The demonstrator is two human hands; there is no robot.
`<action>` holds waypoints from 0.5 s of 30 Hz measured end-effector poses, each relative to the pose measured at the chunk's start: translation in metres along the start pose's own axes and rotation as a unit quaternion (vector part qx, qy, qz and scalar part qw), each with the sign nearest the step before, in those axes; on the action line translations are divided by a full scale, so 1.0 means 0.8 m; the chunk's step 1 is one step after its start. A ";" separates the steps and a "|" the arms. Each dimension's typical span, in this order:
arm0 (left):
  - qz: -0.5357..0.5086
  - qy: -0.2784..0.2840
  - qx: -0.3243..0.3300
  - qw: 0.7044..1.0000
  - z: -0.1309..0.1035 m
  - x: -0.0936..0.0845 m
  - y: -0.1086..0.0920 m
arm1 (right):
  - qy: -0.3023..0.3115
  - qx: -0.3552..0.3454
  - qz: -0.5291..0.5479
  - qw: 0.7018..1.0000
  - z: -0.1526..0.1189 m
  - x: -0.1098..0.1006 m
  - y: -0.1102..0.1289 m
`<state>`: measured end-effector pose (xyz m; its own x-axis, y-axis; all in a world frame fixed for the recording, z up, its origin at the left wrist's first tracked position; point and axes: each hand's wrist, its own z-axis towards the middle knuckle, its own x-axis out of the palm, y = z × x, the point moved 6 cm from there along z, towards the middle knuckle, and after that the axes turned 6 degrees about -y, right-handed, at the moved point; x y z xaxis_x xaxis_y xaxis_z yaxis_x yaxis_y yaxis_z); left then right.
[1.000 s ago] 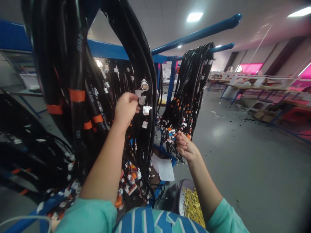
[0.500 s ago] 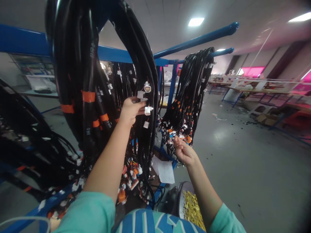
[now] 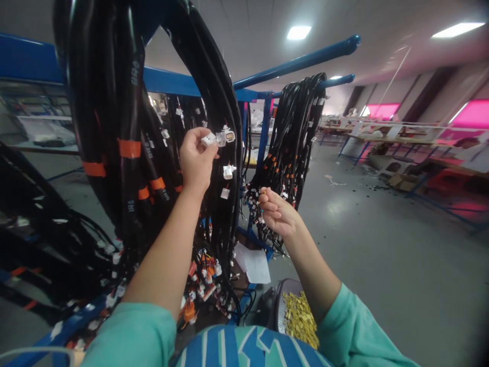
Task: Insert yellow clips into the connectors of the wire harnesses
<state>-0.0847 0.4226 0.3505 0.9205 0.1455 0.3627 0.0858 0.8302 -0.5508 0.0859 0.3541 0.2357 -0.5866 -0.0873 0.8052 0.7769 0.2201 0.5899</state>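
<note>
My left hand is closed on a white connector, pinched between thumb and fingers. The connector is beside a thick black wire harness hanging from a blue rack. Close by on that harness are a white connector with a yellowish face and another white connector, with a smaller white one below. My right hand, lower and to the right, is pinched shut on a small yellow piece, mostly covered by the fingertips. Nothing else touches that hand.
A blue rack arm juts out at head height. More black harnesses hang behind my right hand. Below stands a basket of yellow parts. White paper lies low by the rack. Work tables stand at the right.
My left hand has moved up and now holds a white connector turned sideways. My right hand has risen slightly and shifted left, still pinched. The whole view has shifted a little.
</note>
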 end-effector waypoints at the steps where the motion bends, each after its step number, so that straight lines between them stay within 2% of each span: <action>1: 0.001 0.017 0.013 1.000 -0.001 0.002 -0.001 | 0.013 -0.005 -0.011 1.000 -0.001 0.010 0.002; 8: 0.052 0.127 0.077 0.988 -0.010 0.023 -0.020 | 0.088 -0.015 -0.048 0.995 -0.006 0.051 0.009; 12: 0.035 0.183 0.074 0.980 -0.011 0.031 -0.024 | 0.109 -0.017 -0.069 0.991 -0.009 0.064 0.013; 15: 0.033 0.198 0.062 0.978 -0.009 0.031 -0.022 | 0.102 -0.030 -0.078 0.991 -0.010 0.069 0.018</action>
<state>-0.0608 0.4073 0.3636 1.0000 0.0009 -0.0043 -0.0028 0.8881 -0.4596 0.0661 0.3449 0.2890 -0.6470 -0.3110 0.6962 0.6963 0.1311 0.7057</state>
